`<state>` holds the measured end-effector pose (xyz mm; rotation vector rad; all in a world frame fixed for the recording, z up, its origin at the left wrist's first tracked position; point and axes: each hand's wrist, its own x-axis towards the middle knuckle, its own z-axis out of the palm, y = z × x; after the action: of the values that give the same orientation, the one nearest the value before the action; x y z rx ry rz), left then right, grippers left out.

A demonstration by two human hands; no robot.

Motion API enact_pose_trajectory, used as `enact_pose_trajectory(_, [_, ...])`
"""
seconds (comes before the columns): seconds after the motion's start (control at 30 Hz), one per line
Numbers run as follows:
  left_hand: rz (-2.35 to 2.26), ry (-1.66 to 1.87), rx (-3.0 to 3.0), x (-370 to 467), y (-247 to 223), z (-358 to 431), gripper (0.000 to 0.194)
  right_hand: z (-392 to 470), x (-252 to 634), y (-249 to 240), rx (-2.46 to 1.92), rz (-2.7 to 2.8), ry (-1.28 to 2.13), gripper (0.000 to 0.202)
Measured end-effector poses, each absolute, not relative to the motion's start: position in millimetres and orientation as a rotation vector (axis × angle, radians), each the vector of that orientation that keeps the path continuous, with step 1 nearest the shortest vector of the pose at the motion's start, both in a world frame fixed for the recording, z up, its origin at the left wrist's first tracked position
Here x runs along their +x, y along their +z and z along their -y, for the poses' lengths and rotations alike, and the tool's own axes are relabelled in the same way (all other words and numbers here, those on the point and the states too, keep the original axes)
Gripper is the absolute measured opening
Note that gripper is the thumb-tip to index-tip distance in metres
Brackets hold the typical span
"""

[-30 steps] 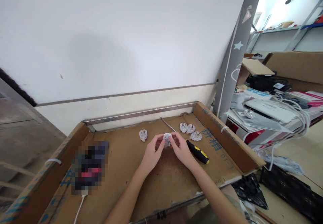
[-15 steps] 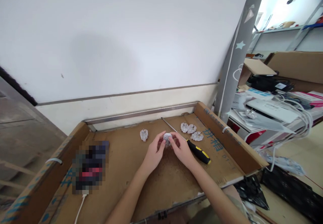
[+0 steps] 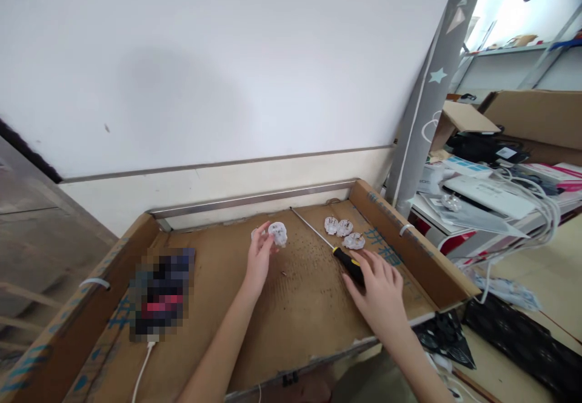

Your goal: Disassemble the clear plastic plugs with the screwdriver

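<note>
A small white plastic plug [image 3: 277,233] with short metal pins is held up off the cardboard, pinched at the fingertips of the left hand [image 3: 258,259], near the far edge. A long screwdriver with a black-and-yellow handle [image 3: 348,262] lies flat, its thin metal shaft slanting away to the far left; the right hand [image 3: 381,286] rests over the handle's near end.

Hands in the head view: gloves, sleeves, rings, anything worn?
Nothing worn that shows. The left hand and right hand are bare, with no gloves, rings or watch visible. Both forearms are uncovered to the bottom edge of the picture; no sleeve shows. Slim fingers, short nails.
</note>
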<state>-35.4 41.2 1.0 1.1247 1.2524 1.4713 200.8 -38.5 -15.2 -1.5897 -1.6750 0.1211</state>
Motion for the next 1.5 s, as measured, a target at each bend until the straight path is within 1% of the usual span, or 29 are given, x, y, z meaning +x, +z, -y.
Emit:
enact_pose_trajectory(0.1, [-1.217,1.424,0.948,-38,4,-41,0.050,51,225,-20,-1.595,1.711,0.122,0.033])
enact_pose_trajectory(0.17, [-1.219,1.418,0.930,-38,6,-40,0.048,57,232,-9,-1.548,1.705,0.134,0.032])
enact_pose_trajectory(0.27, [-1.224,1.433,0.913,-39,7,-40,0.047,66,231,30,-1.386,1.519,0.072,0.032])
enact_pose_trajectory(0.33, [-1.212,1.438,0.889,-39,7,-41,0.049,70,225,60,-1.223,1.324,-0.034,0.022])
enact_pose_trajectory(0.37, [-1.208,1.440,0.885,-39,7,-42,0.049,71,222,74,-1.104,1.248,0.005,0.018])
enact_pose_trajectory(0.47, [-1.223,1.449,0.910,-38,6,-44,0.050,71,207,107,-0.823,1.078,0.455,0.016])
enact_pose_trajectory(0.5, [-1.233,1.456,0.920,-39,5,-44,0.050,71,202,115,-0.763,1.018,0.524,0.017])
enact_pose_trajectory(0.63, [-1.236,1.503,0.925,-40,4,-45,0.051,78,181,136,-0.620,0.900,0.529,0.026])
enact_pose_trajectory(0.77, [-1.250,1.521,0.891,-42,5,-46,0.051,89,165,140,-0.587,0.979,0.617,0.033])
enact_pose_trajectory(0.93, [-1.220,1.551,0.887,-43,8,-44,0.048,86,149,127,-0.567,0.955,0.647,0.027])
enact_pose_trajectory(1.03, [-1.195,1.553,0.853,-44,10,-42,0.049,83,143,122,-0.581,0.922,0.625,0.028])
enact_pose_trajectory(1.23, [-1.187,1.539,0.879,-45,12,-40,0.048,83,139,121,-0.547,0.895,0.585,0.024])
enact_pose_trajectory(1.5, [-1.188,1.537,0.903,-45,8,-43,0.046,82,141,124,-0.568,0.859,0.592,0.025])
